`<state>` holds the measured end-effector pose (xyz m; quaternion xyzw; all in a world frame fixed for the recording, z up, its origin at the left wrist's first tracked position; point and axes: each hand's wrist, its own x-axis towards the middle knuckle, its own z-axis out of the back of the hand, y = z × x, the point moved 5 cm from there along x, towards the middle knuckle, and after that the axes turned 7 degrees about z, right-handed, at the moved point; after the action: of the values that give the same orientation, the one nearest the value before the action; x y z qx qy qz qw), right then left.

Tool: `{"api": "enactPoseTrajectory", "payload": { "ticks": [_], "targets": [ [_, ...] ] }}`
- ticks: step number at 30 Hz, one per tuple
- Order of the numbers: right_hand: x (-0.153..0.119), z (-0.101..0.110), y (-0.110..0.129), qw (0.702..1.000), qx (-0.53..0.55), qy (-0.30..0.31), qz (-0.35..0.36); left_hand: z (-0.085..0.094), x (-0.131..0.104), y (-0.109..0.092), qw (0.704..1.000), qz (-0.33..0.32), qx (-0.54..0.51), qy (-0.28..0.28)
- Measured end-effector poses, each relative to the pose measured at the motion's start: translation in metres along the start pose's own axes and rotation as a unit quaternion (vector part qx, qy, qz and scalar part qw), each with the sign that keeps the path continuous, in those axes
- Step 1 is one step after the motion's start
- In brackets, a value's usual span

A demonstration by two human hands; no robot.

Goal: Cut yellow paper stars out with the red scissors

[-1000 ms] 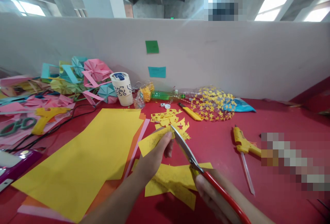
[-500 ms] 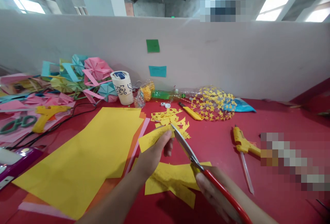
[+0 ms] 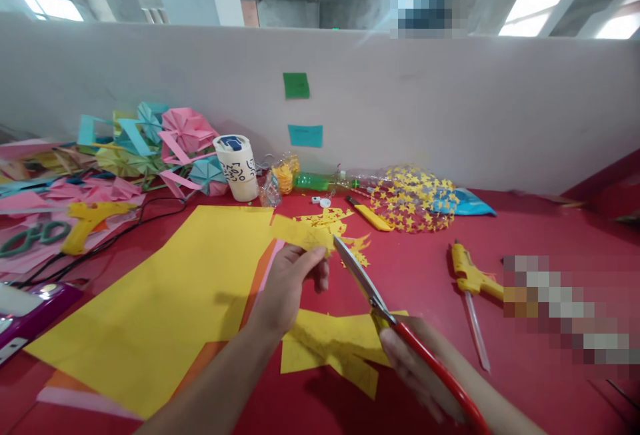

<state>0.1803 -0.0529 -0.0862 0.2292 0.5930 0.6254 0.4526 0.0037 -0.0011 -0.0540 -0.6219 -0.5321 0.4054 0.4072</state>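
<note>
My left hand (image 3: 283,281) pinches a small yellow paper strip (image 3: 300,232) between thumb and fingers, with faint lines drawn on it. Around the red handles of a pair of scissors (image 3: 431,363) my right hand (image 3: 406,373) is closed. The scissor blades look together, their tips right beside the strip's right end; whether they touch it I cannot tell. Below both hands lie several loose yellow paper pieces (image 3: 327,349). Behind the strip is a scatter of yellow offcuts and small stars (image 3: 357,248).
Large yellow sheets (image 3: 200,275) lie at left over orange and pink ones. A white cup (image 3: 241,171), a yellow cutter (image 3: 373,215) and a star-covered clear ball (image 3: 413,200) stand behind. Glue guns lie left (image 3: 83,225) and right (image 3: 467,271). Folded paper shapes (image 3: 185,129) pile up at back left.
The yellow strip has turned in my left hand, its free end now pointing up and left. The left hand has shifted slightly left. My right hand and the scissors stay nearly in place.
</note>
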Motion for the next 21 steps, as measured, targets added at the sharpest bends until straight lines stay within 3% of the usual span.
{"api": "enactPoseTrajectory", "payload": {
  "ticks": [6,11,21],
  "targets": [
    [-0.008,-0.005,0.017,0.998,-0.044,-0.013,0.03,0.001,0.002,-0.009,0.999,-0.037,-0.005,-0.02],
    [-0.01,-0.005,0.022,0.998,-0.044,-0.008,0.043,0.002,0.001,-0.013,0.997,-0.06,0.049,-0.017],
    [-0.014,-0.002,0.03,0.995,-0.077,0.03,0.051,0.005,-0.001,-0.021,0.988,-0.052,0.145,-0.009]
  ]
}}
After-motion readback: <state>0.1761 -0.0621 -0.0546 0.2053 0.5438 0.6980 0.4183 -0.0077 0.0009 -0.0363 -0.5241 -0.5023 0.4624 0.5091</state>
